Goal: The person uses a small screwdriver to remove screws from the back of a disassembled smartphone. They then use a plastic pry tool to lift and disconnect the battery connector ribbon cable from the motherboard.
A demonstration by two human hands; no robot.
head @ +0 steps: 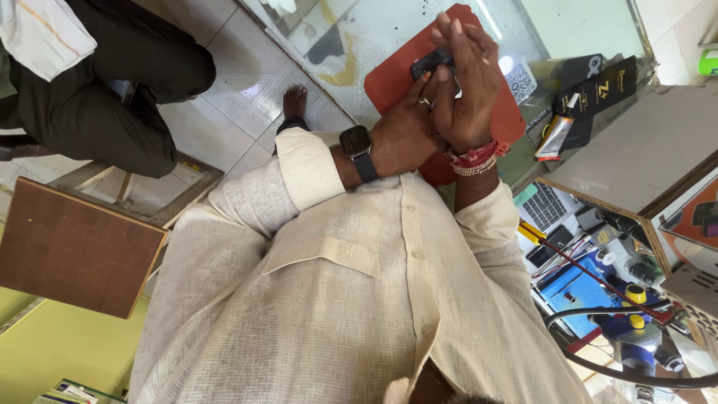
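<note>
Device in hand, upper centre of frame.
Your left hand (404, 135) and right hand (467, 82) are pressed together, clamping a small black device (430, 63) above the red mat (389, 86); nothing is set down yet.

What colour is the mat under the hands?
The mat is reddish-brown, lying on the glass counter; the head view shows it best.
</note>
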